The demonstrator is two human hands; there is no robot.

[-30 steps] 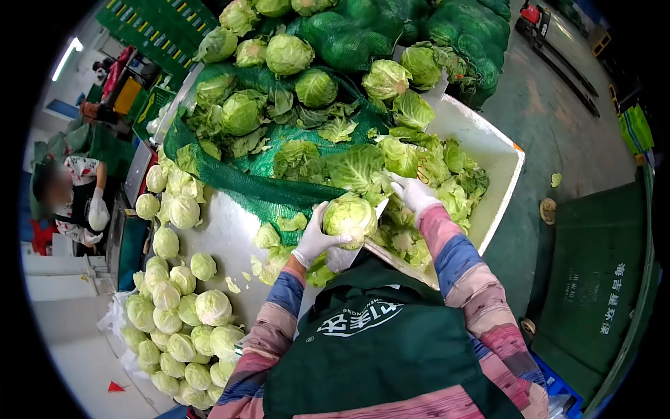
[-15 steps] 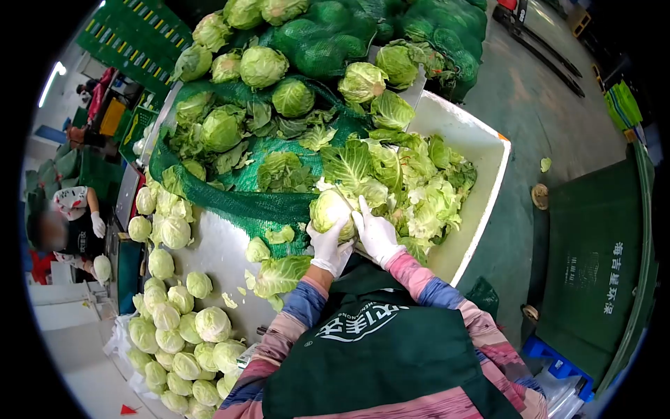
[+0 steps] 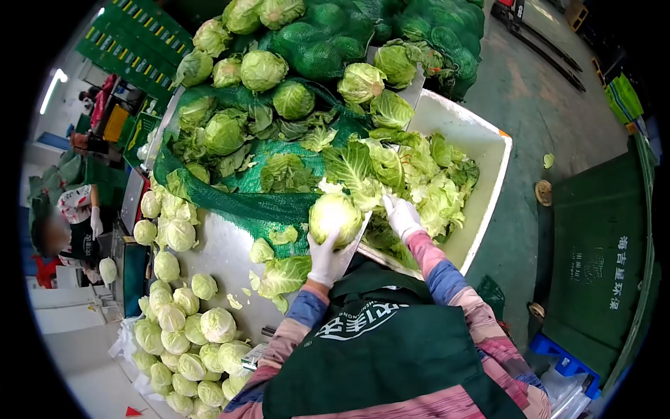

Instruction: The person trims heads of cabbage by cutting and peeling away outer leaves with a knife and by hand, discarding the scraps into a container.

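My left hand (image 3: 324, 260), in a white glove, cups a pale, round cabbage (image 3: 335, 219) from below at the table's edge. Over the near side of the white bin, my gloved right hand (image 3: 403, 219) has its fingers closed. A light green cabbage leaf (image 3: 368, 195) meets its fingertips and appears pinched there. The right hand is apart from the cabbage. Loose leaves (image 3: 433, 199) fill much of the white bin (image 3: 481, 133). On the table, a detached leaf (image 3: 285, 274) lies left of my left hand.
Green netting (image 3: 230, 202) spreads across the metal table (image 3: 218, 244), with untrimmed cabbages (image 3: 264, 70) behind. Trimmed cabbages (image 3: 192, 328) are piled at the left. Full net sacks (image 3: 440, 42) stand at the back. A large green bin (image 3: 593, 258) is at right. Another person (image 3: 77, 223) works far left.
My right hand has moved right, away from the cabbage and over the bin. The left hand still supports the cabbage, whose pale surface is now more exposed.
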